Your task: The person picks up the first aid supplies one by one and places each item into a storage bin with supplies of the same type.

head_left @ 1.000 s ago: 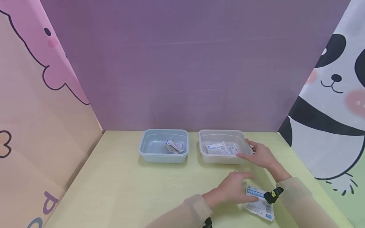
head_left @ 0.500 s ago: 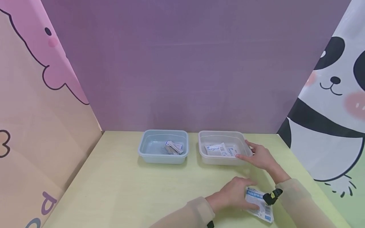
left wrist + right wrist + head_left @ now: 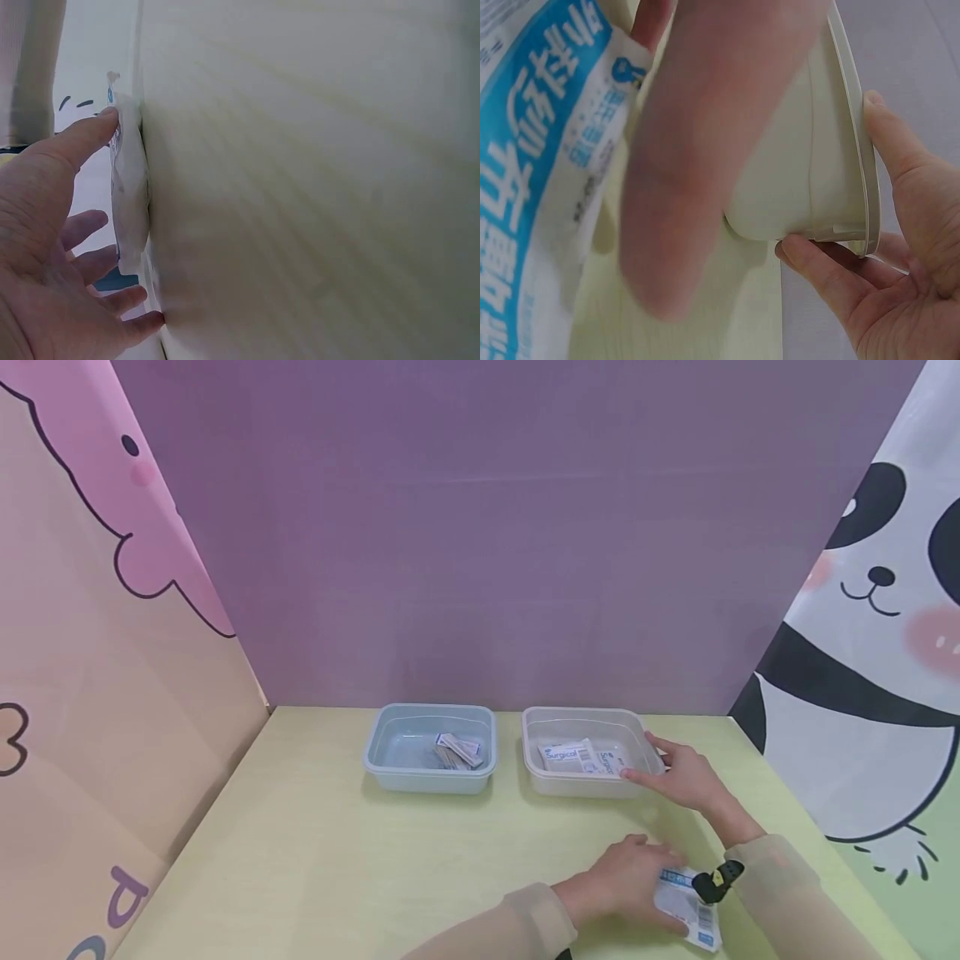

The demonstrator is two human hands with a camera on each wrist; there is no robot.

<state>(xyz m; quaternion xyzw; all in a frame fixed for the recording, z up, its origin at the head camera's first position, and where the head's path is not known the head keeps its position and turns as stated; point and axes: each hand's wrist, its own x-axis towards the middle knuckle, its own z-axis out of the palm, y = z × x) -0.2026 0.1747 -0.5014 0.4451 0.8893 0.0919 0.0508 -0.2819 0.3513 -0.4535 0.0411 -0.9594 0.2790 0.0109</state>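
Observation:
My left hand (image 3: 630,887) is at a white and blue gauze dressing packet (image 3: 686,906) on the table. In the left wrist view the thumb touches the packet's edge and the other fingers are loosely spread near its other end. Part of the packet is hidden behind this hand and the right wrist strap. My right hand (image 3: 688,781) grips the right end of a whitish plastic box (image 3: 577,787), thumb at the front corner, fingers at the side. Inside that box lie white packets marked "Surgical" (image 3: 564,755). A blurred finger (image 3: 682,165) fills the middle of the right wrist view.
Left of the whitish box stands a light blue plastic box (image 3: 427,782) with several small, narrow packets (image 3: 460,750) in it. Both boxes are near the back of the pale yellow table (image 3: 315,843). A purple panel (image 3: 480,568) rises behind, with printed walls either side.
My left hand has moved slightly right and nearer, further over the gauze dressing packet. The right hand keeps its grip on the whitish box.

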